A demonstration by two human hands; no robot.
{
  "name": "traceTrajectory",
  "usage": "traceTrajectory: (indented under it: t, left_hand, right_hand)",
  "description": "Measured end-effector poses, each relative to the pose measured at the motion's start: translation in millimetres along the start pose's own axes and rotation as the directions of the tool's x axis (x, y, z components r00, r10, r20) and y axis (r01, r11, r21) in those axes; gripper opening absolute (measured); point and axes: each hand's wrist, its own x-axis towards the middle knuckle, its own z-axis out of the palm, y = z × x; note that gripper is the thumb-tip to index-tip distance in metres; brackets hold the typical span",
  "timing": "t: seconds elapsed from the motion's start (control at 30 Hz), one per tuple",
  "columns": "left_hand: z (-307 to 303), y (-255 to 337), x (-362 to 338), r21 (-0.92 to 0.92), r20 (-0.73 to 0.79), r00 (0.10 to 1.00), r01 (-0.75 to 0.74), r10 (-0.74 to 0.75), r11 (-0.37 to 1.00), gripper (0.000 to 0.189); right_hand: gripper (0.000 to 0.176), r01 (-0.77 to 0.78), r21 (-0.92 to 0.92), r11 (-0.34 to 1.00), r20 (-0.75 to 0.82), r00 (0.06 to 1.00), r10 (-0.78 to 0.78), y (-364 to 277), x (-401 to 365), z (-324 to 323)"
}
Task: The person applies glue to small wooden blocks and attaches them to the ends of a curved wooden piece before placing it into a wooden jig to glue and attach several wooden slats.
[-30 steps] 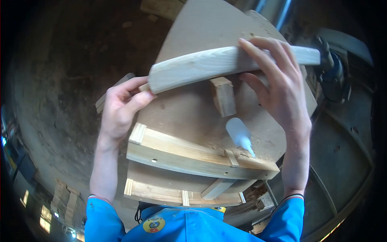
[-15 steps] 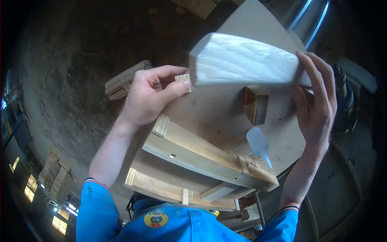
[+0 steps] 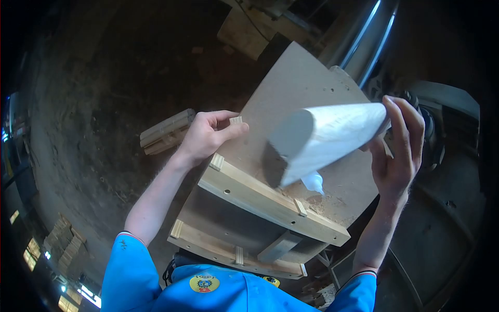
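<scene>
My left hand (image 3: 205, 136) pinches a small ribbed wooden tenon (image 3: 236, 120) between thumb and fingers at the worktop's left edge. Gripped at its far right end by my right hand (image 3: 397, 158), a pale wooden board (image 3: 343, 127) is held above the worktop, its broad cut end tilted toward my left hand. Part of a translucent squeeze bottle (image 3: 313, 183) shows below the board. Nearer my body lie two curved wooden rails, an upper rail (image 3: 260, 193) and a lower rail (image 3: 208, 251), with small ribbed tenons standing in them.
The worktop (image 3: 296, 78) extends away from me. A crosspiece (image 3: 280, 246) lies between the rails. Bundled wood strips (image 3: 167, 131) sit beyond the left edge. A wood pile (image 3: 65, 242) stands at lower left, shiny metal bars (image 3: 370, 41) at upper right.
The board has come lower and turned, so its cut end now faces me more. It now covers the wooden block and part of the bottle. The left hand keeps the tenon.
</scene>
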Motion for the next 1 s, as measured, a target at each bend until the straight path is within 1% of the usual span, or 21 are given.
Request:
traceTrajectory:
  t: [0.03,0.07,0.17,0.23,0.3,0.37,0.4,0.43,0.5,0.53,0.57,0.63,0.67,0.73,0.77,0.8,0.83,0.87,0.9,0.97,1.0]
  left_hand:
    - [0,-4,5,0.072,-0.021,0.999,0.042,-0.040,0.997,0.034]
    - [-9,-18,15,0.128,0.035,0.999,0.003,-0.007,0.992,0.030]
    - [-10,-28,20,0.003,0.061,0.997,0.047,-0.047,0.999,0.029]
    - [-8,-23,19,0.012,0.063,0.996,0.065,-0.066,0.998,0.028]
    - [-6,-19,18,0.019,0.072,0.994,0.076,-0.077,0.997,0.026]
    - [-7,-22,16,0.038,0.025,0.993,0.112,-0.113,0.993,0.024]
    - [-11,-26,18,0.005,0.036,0.990,0.138,-0.138,0.990,0.029]
    - [-11,-26,16,0.007,0.058,0.989,0.133,-0.133,0.991,0.029]
    - [-9,-27,16,0.063,0.000,0.996,0.092,-0.092,0.994,0.026]
    - [-7,-29,17,0.067,-0.007,0.997,0.072,-0.071,0.995,0.025]
    - [-8,-32,18,0.063,-0.006,0.998,0.071,-0.070,0.996,0.025]
    - [-6,-30,17,0.051,-0.055,0.994,0.101,-0.099,0.994,0.025]
    - [-10,-36,22,0.045,-0.037,0.996,0.083,-0.082,0.995,0.026]
    - [-4,-28,17,0.053,-0.061,0.996,0.070,-0.067,0.996,0.028]
    - [-2,-27,15,0.040,-0.070,0.996,0.063,-0.060,0.997,0.030]
    - [-4,-26,14,0.061,-0.059,0.994,0.098,-0.095,0.993,0.035]
    - [-1,-26,12,0.075,-0.086,0.994,0.077,-0.071,0.994,0.041]
    - [-1,-23,11,0.117,-0.090,0.992,0.095,-0.085,0.989,0.043]
    - [-2,-21,11,0.157,-0.092,0.991,0.113,-0.099,0.981,0.045]
    - [-1,-25,12,0.141,-0.119,0.990,0.097,-0.081,0.985,0.044]
    - [-2,-29,14,0.138,-0.126,0.989,0.089,-0.072,0.987,0.044]
  right_hand:
    - [0.043,0.003,-0.016,1.000,-0.006,1.000,-0.003,-1,-4,-7]
    - [0.043,-0.024,-0.015,1.000,-0.002,1.000,0.024,-1,-9,-14]
    - [0.043,-0.106,-0.045,0.993,0.030,0.994,0.108,-18,-18,-45]
    - [0.049,-0.160,-0.051,0.986,-0.019,0.987,0.159,-32,-23,-65]
    - [0.047,-0.255,-0.029,0.966,-0.076,0.965,0.253,-44,-32,-87]
    - [0.049,-0.402,0.128,0.907,-0.190,0.887,0.420,-54,-52,-102]
    - [0.049,-0.438,0.225,0.871,-0.263,0.833,0.487,-57,-63,-105]
    - [0.048,-0.535,0.232,0.812,-0.239,0.778,0.581,-65,-73,-116]
    - [0.051,-0.335,0.463,0.821,-0.417,0.735,0.535,-74,-77,-125]
    - [0.056,-0.258,0.490,0.833,-0.453,0.740,0.497,-75,-79,-130]
    - [0.056,-0.258,0.487,0.834,-0.453,0.742,0.494,-80,-78,-134]
    - [0.057,-0.141,0.755,0.641,-0.517,0.474,0.713,-95,-73,-132]
    - [0.057,-0.140,0.757,0.639,-0.515,0.475,0.714,-101,-69,-130]
    - [0.049,-0.005,0.929,0.370,-0.359,0.222,0.906,-105,-59,-124]
    - [0.049,-0.007,0.935,0.355,-0.344,0.231,0.910,-103,-58,-120]
    - [0.045,0.004,0.967,0.256,-0.253,0.158,0.954,-100,-56,-115]
    - [0.041,0.027,0.987,0.156,-0.157,0.090,0.983,-97,-54,-111]
    - [0.038,0.054,0.996,0.066,-0.070,0.078,0.994,-97,-53,-109]
    - [0.038,0.056,0.997,0.050,-0.055,0.095,0.994,-95,-55,-104]
    - [0.038,0.126,0.989,-0.073,0.065,0.067,0.996,-89,-62,-93]
    - [0.038,0.122,0.983,-0.135,0.127,0.070,0.989,-88,-65,-89]
